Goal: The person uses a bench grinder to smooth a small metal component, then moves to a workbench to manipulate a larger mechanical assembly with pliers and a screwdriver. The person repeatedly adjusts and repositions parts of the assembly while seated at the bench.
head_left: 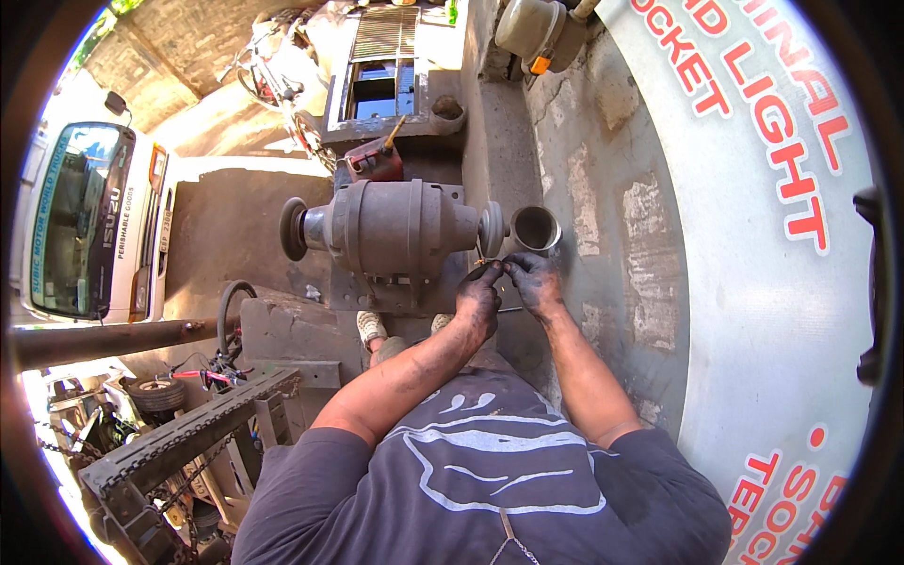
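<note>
Fingers pinched nearly closed, the left hand (478,299) and right hand (537,282) meet at a small piece (480,263) too indistinct to identify, bench grinder (394,229) at ten o'clock, its right wheel (492,229) at twelve.

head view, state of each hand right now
Left hand: closed near the grinding wheel; anything held can't be told.
Right hand: closed; anything held can't be told.

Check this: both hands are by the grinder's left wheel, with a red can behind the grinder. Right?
Wrong side: the head view shows the left hand and right hand by the grinder's right wheel. The red can is behind the grinder.
</note>
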{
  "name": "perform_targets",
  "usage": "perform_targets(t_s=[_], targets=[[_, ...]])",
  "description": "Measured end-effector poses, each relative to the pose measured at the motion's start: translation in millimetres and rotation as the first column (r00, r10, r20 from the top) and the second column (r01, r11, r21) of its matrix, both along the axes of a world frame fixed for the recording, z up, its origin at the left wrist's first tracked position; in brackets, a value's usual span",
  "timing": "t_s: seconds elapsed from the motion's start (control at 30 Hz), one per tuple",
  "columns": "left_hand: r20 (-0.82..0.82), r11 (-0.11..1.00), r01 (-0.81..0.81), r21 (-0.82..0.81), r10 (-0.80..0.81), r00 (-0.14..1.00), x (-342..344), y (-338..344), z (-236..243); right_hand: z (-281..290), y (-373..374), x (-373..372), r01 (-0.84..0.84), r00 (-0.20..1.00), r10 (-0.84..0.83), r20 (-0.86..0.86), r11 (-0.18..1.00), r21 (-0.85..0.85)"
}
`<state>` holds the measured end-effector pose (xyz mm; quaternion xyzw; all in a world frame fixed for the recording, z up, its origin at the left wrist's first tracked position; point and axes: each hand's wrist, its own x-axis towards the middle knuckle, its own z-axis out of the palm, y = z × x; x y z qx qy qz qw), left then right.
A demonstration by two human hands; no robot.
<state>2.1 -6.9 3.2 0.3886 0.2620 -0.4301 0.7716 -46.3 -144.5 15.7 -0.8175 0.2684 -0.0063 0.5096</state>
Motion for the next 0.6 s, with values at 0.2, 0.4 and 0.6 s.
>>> perform_targets(t_s=[0.2,0.4,0.6], targets=[[-0.027,0.999,0.025,-0.043,-0.026,0.999,-1.6,1.8,-4.9,-2.4,1.8,-0.5,0.044,0.999,-0.044,-0.016,0.999,0.001],[-0.023,0.999,0.010,-0.039,-0.011,1.000,-1.8,-0.5,-7.0,-6.2,-0.7,-0.4,0.038,0.999,-0.039,-0.033,0.999,-0.030],[-0.037,1.000,-0.013,-0.019,0.013,0.999,-1.8,-0.9,-1.9,-8.1,-0.4,1.4,0.047,0.997,-0.048,-0.055,0.999,-0.024]])
